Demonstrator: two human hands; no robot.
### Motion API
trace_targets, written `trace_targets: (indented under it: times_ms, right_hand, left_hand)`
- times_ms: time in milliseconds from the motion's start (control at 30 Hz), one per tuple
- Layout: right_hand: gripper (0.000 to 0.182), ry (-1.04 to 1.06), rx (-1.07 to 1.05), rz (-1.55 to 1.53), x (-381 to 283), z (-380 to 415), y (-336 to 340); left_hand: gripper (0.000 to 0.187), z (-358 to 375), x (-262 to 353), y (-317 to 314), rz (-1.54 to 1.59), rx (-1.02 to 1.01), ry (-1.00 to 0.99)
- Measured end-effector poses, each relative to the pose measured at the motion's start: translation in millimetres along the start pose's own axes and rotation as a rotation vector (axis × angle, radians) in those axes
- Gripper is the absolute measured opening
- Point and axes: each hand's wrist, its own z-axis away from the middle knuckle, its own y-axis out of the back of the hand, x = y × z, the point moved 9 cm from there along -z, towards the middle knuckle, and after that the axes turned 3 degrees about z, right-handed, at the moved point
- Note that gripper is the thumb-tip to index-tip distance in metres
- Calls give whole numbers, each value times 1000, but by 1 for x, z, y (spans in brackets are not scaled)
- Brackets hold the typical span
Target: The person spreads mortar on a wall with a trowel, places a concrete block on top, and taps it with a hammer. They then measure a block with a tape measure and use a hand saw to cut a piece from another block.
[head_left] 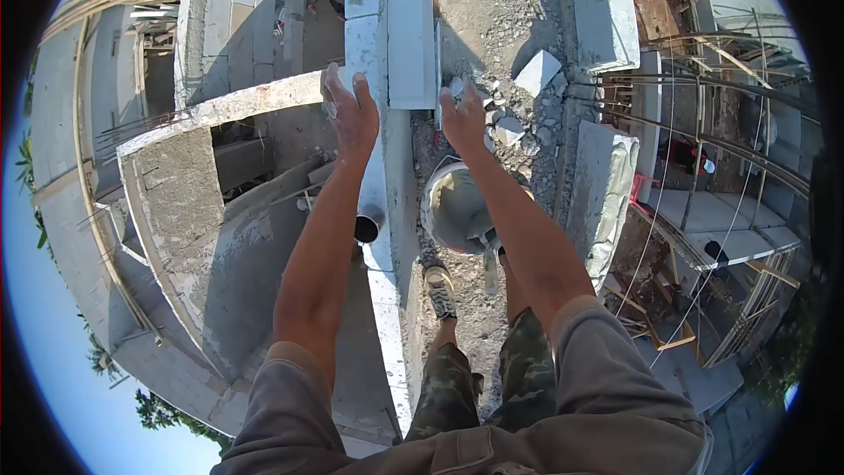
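My left hand is raised over the left edge of the wall top, thumb and fingers apart, holding nothing I can see. On the other side, my right hand is up with its thumb apart from the fingers. Between them lies a long pale block along the wall; neither hand clearly touches it. Below my right forearm stands a bucket with grey mortar inside. A trowel rests at its near rim, handle pointing toward me.
Broken block pieces and rubble lie on the ground right of the wall. A round pipe end shows at the wall's left side. Farther right are scaffold poles and strings. My shoe is beside the wall.
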Motion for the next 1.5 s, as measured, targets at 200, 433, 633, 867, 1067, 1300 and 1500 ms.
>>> trace_targets:
  times_ms: [200, 433, 633, 867, 1067, 1300, 1500]
  right_hand:
    - [73, -207, -21, 128, -27, -75, -88]
    - [85, -84, -50, 163, -20, -83, -110]
    - [103, -275, -221, 213, -5, -92, -94]
    - [106, -119, -132, 88, 49, -114, -57]
    - [110, -260, -300, -23, 40, -122, -61]
    - [98, 48, -292, 240, 12, -144, 30]
    - [95, -160, -409, 632, 69, -65, 83]
  left_hand:
    - [70, -82, -69, -82, -380, -43, -64]
    - [72, -81, -85, -98, -371, -82, 61]
    - [67, -82, -80, -97, -421, -44, -3]
    - [64, -88, -74, -95, -435, -53, 9]
    - [66, -89, -71, -94, -457, -63, 7]
    - [66, -90, -73, -94, -446, -69, 65]
    - [65, -90, -74, -93, -406, -79, 62]
